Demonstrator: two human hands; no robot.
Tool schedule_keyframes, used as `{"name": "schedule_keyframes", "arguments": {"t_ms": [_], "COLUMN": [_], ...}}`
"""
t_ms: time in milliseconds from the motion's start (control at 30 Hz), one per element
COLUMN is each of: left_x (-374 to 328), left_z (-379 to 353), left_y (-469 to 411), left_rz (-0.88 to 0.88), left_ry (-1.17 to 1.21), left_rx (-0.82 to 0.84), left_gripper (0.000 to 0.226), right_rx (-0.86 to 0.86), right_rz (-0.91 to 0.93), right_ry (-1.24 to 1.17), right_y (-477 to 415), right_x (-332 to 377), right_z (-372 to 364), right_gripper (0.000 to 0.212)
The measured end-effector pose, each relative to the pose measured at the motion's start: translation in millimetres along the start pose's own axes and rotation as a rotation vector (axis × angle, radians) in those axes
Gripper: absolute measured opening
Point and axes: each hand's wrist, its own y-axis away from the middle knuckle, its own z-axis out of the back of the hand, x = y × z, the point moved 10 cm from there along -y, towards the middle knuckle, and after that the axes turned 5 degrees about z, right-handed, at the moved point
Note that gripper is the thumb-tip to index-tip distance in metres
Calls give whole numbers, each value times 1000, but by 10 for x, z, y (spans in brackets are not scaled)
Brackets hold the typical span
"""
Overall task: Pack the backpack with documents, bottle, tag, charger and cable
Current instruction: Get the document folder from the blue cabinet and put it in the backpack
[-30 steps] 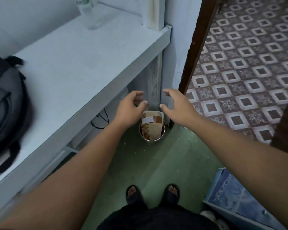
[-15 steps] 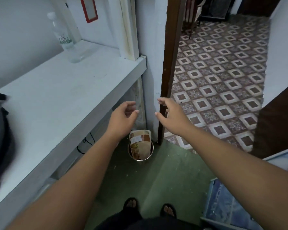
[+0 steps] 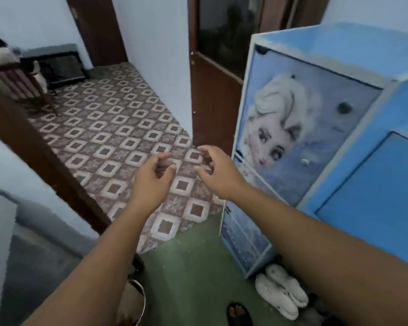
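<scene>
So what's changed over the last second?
The view swung right: shelf, backpack and bottle left the frame, the blue cabinet now fills the right side, the metal pail sits at the bottom edge. The left hand and right hand stay empty, held out in front.

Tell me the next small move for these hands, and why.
Probably reach the right hand to the small knob on the blue cabinet and pull it open. The right hand and the left hand are held out with fingers loosely curled and hold nothing. Nothing to pack is in view, and the cabinet stands just beside the right hand.
</scene>
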Motion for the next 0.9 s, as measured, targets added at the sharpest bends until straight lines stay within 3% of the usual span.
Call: {"name": "schedule_keyframes", "arguments": {"t_ms": [133, 300, 500, 700, 900], "left_x": [-623, -1114, -1521, -1573, -1566], "left_z": [-777, -1619, -2391, -2643, -2535], "left_y": [-69, 85, 395, 334, 273], "left_rz": [-168, -261, -302, -224, -240], "left_ry": [65, 157, 189, 248, 239], "left_rx": [190, 396, 538, 492, 463], "left_gripper": [25, 24, 25, 8, 23], "right_rx": [-219, -344, -435, -488, -439], "right_rz": [-103, -210, -280, -317, -275], "right_ry": [96, 188, 252, 217, 176], "right_y": [437, 1040, 1761, 1874, 1662], "right_x": [-224, -424, -731, -855, -776], "right_z": [803, 1450, 1955, 2153, 2000], "right_gripper": [47, 45, 17, 16, 11]}}
